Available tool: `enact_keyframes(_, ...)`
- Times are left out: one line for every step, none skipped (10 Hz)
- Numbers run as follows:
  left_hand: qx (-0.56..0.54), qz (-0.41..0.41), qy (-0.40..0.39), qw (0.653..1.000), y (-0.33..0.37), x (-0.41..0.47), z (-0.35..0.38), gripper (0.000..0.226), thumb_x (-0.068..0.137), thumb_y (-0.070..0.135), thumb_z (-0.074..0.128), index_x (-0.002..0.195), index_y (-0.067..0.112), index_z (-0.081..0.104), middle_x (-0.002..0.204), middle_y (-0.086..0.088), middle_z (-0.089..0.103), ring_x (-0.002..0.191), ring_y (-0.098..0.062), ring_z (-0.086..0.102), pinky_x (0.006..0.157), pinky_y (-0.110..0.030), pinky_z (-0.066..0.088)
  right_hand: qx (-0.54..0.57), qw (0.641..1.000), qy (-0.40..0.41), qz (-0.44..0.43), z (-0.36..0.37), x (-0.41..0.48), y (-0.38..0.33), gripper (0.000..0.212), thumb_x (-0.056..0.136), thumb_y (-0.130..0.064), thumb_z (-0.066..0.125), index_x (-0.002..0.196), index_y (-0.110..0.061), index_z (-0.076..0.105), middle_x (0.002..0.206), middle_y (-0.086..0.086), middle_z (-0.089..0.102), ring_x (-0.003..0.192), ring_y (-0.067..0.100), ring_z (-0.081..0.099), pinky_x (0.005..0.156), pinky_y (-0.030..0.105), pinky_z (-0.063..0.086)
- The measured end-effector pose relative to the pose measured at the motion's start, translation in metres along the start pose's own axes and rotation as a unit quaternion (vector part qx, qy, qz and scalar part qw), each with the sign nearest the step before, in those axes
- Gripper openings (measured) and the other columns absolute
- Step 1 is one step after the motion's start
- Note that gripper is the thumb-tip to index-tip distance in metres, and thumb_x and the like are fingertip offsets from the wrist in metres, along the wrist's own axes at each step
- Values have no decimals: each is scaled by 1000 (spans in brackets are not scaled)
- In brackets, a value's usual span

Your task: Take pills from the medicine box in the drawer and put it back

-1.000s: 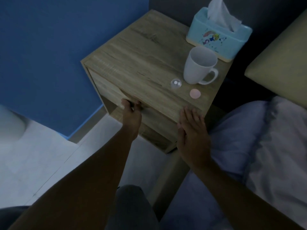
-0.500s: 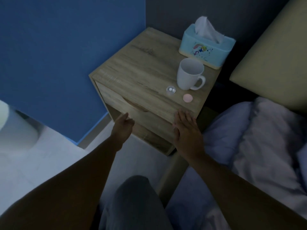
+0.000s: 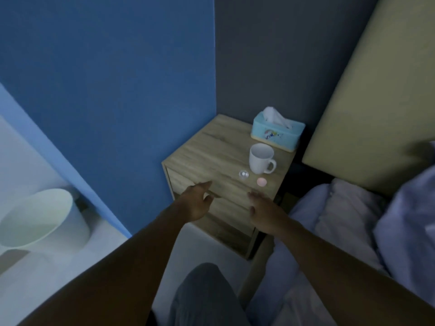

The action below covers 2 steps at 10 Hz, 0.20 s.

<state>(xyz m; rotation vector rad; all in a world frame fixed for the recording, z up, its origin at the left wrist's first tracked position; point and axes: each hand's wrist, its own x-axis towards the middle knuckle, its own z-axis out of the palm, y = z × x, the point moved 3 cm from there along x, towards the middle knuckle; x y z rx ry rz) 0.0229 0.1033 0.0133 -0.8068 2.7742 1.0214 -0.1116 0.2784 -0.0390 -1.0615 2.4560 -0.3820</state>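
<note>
The drawer [image 3: 211, 196] of the wooden nightstand [image 3: 207, 147] appears shut; the medicine box is not visible, presumably inside it. Judged rigid and light-running, the drawer is best taken at the recessed slot in its front. On top stand a white mug [image 3: 260, 158], a tissue box [image 3: 276, 131], a small clear cap [image 3: 243, 174] holding pale pills and a pink lid [image 3: 261, 182]. The left hand [image 3: 196, 203] hangs loosely open before the drawer, holding nothing; contact cannot be told. The right hand [image 3: 266, 209] is spread flat, empty, near the front edge.
</note>
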Motion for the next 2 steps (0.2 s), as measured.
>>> enact_keyframes(25, 24, 24, 999, 21, -5, -31, 60, 98, 39, 49, 153, 25, 30, 156, -9, 38, 135, -27, 47, 113, -35, 36, 21, 998, 41, -31, -39, -5, -25, 55, 102, -18, 42, 155, -7, 29, 159, 18, 35, 146, 32, 35, 114, 33, 32)
enact_keyframes(65, 47, 65, 995, 39, -1, -70, 62, 98, 41, 48, 154, 22, 27, 159, -6, 33, 145, -24, 32, 117, -34, 27, 44, 994, 79, -59, -75, 0, -53, 55, 103, -20, 44, 155, -9, 31, 159, 15, 37, 145, 30, 38, 115, 32, 31)
